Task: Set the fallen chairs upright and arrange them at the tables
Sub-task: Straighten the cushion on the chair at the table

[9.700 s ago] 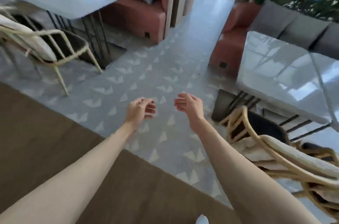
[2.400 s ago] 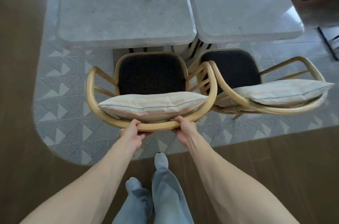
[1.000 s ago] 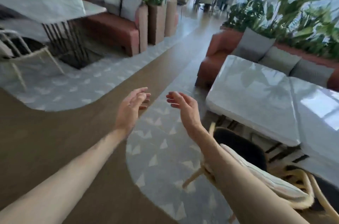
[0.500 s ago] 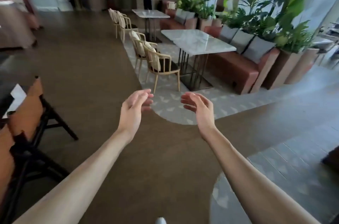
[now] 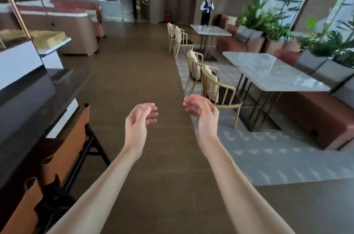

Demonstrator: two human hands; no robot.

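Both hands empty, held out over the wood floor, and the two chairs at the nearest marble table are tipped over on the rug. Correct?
Not quite. The head view shows the two chairs at the nearest marble table standing upright on the rug, not tipped over. The rest holds: left hand and right hand are empty, held out over the wood floor.

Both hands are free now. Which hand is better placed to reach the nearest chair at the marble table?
Right, probably. The right hand is open and sits just beside the nearest chair, on the chair's side. The left hand, also open, hangs over the bare floor, farther from it.
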